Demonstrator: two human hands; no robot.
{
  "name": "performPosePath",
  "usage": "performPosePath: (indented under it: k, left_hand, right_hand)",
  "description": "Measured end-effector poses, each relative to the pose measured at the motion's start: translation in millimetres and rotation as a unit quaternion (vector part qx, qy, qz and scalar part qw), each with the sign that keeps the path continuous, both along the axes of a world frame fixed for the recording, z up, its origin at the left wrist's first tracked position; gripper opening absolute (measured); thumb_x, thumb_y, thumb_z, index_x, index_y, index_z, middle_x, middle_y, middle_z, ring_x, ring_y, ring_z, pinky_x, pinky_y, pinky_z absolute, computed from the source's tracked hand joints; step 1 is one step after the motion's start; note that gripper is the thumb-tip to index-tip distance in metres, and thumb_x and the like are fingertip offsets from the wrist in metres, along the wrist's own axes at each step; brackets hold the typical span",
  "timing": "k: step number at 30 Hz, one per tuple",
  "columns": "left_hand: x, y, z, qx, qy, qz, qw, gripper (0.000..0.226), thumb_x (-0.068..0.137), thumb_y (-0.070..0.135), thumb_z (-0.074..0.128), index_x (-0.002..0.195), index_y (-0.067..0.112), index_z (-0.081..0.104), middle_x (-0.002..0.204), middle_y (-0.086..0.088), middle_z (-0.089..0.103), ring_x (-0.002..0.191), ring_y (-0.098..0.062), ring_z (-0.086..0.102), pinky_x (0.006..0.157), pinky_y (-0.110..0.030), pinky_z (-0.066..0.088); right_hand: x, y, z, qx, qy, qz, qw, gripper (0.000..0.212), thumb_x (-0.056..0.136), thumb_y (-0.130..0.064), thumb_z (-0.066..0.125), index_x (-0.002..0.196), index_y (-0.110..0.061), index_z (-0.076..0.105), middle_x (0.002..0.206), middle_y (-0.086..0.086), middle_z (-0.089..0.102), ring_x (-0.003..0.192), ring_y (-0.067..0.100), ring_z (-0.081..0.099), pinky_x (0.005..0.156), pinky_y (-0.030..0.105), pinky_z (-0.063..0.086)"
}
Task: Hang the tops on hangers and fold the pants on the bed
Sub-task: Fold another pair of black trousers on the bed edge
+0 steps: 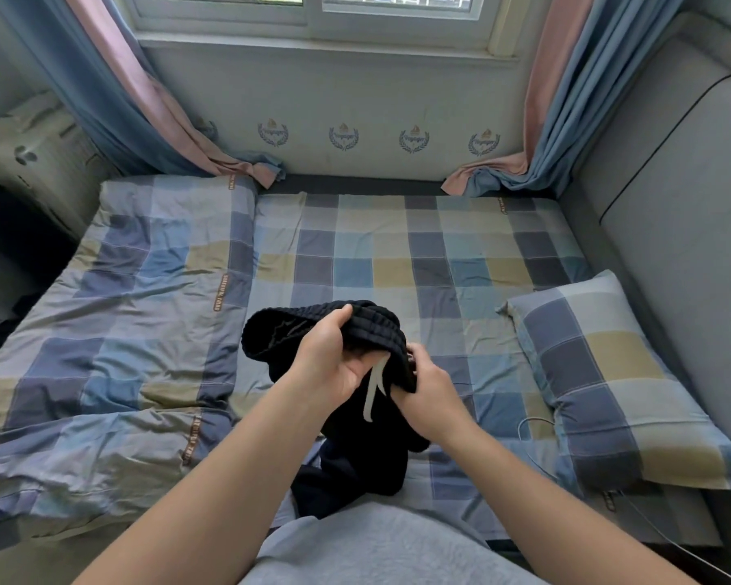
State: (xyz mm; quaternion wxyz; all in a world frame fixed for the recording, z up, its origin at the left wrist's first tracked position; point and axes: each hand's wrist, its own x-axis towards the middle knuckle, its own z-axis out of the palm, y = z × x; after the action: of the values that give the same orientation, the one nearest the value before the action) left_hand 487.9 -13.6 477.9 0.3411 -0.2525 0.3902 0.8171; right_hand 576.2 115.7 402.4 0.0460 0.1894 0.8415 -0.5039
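While clamping the left hand (327,365) over the waistband (368,327) of the black drawstring pants (355,437) and pinching its right edge with the right hand (429,388), holding it up over the near middle of the bed (397,255); probably risking a crooked fold from the legs (355,470) bunching twisted below, or trapping the dangling drawstring (372,394).

Pants (355,449): black. Drawstring (372,394): off-white.
Bed sheet (397,255): check of blue, navy, grey and tan squares.
Duvet (123,310): same check, crossed by brown-lettered stripes.
Pillow (617,386): same check.
Curtains (114,99): blue with pink.
Wall (355,90): pale grey-white, with a row of blue-grey crest emblems (343,137).
Headboard (672,183): light grey, dark piping.
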Motion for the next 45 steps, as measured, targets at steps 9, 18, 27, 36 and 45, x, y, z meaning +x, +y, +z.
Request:
performPosePath:
  k: [9,18,27,36,45]
  left_hand:
    - [8,-33,-25,-0.156,0.065,-0.232,0.958,0.023,0.1,0.029,0.06,0.116,0.013,0.065,0.114,-0.006,0.074,0.103,-0.028,0.071,0.079,-0.044,0.057]
    - [17,-19,-34,-0.503,0.519,-0.214,0.657,0.062,0.076,0.055,0.078,0.128,0.035,0.051,0.126,0.016,0.045,0.123,-0.011,0.035,0.101,-0.034,0.033]
    - [14,-12,-44,-0.386,0.58,-0.204,0.688,0.027,0.096,0.017,0.06,0.12,0.025,0.052,0.1,0.009,0.067,0.091,-0.016,0.065,0.078,-0.043,0.055]
    - [-26,-45,-48,-0.425,0.539,-0.272,0.675,0.016,0.092,0.04,0.07,0.086,0.027,0.062,0.073,0.011,0.066,0.067,-0.007,0.062,0.057,-0.016,0.043]
    - [-41,-85,-81,-0.62,0.49,-0.275,0.547,0.029,0.08,-0.007,0.053,0.097,0.014,0.063,0.098,-0.002,0.053,0.1,-0.029,0.053,0.079,-0.04,0.05]
  right_hand:
    - [-14,58,37,0.073,0.018,-0.059,0.995,0.022,0.089,-0.011,0.056,0.087,-0.03,0.067,0.076,-0.003,0.07,0.079,0.024,0.065,0.069,0.04,0.051]
    - [-23,54,100,0.118,0.081,0.027,0.989,0.028,0.088,-0.009,0.059,0.096,-0.034,0.069,0.087,-0.018,0.069,0.086,0.0,0.062,0.07,0.008,0.044]
    - [-30,52,130,0.084,0.114,0.077,0.987,0.023,0.089,-0.008,0.065,0.107,-0.019,0.075,0.096,-0.007,0.074,0.097,0.012,0.067,0.09,0.032,0.053]
    - [-32,76,101,0.127,0.029,0.107,0.986,0.019,0.095,-0.013,0.064,0.106,-0.022,0.075,0.098,-0.007,0.073,0.096,0.015,0.067,0.089,0.038,0.055]
    - [-26,102,45,0.274,-0.062,0.063,0.958,0.046,0.08,0.01,0.045,0.105,-0.02,0.069,0.104,0.002,0.066,0.092,0.023,0.059,0.074,0.03,0.048]
